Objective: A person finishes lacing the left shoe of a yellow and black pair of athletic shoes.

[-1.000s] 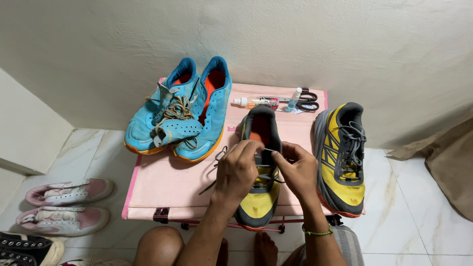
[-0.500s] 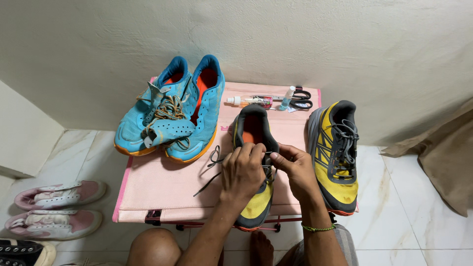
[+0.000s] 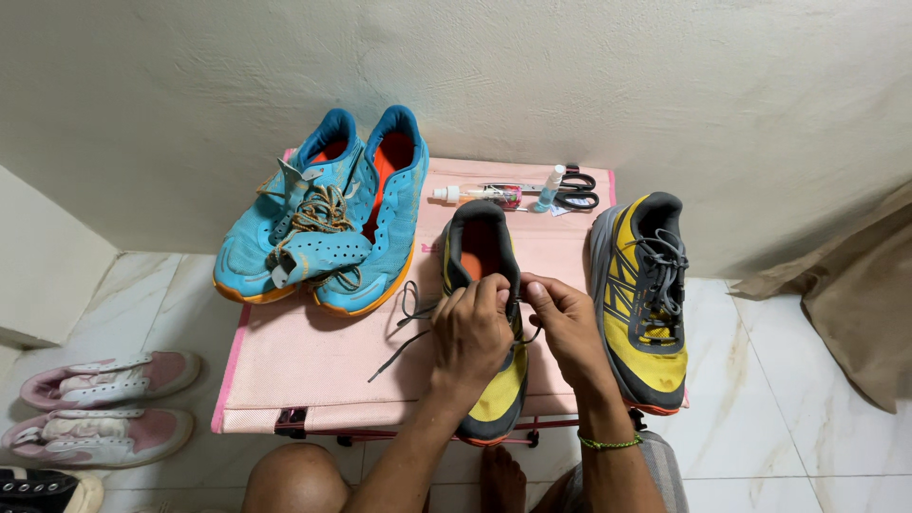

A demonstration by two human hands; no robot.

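Your left hand [image 3: 472, 332] and right hand [image 3: 562, 323] rest on the yellow running shoe [image 3: 483, 285] on the pink surface [image 3: 313, 370], fingers pinching its grey lace [image 3: 410, 318].

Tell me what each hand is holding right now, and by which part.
Both the left hand and the right hand grip the dark lace of the yellow-and-black shoe over its tongue; the exact finger grip is hidden.
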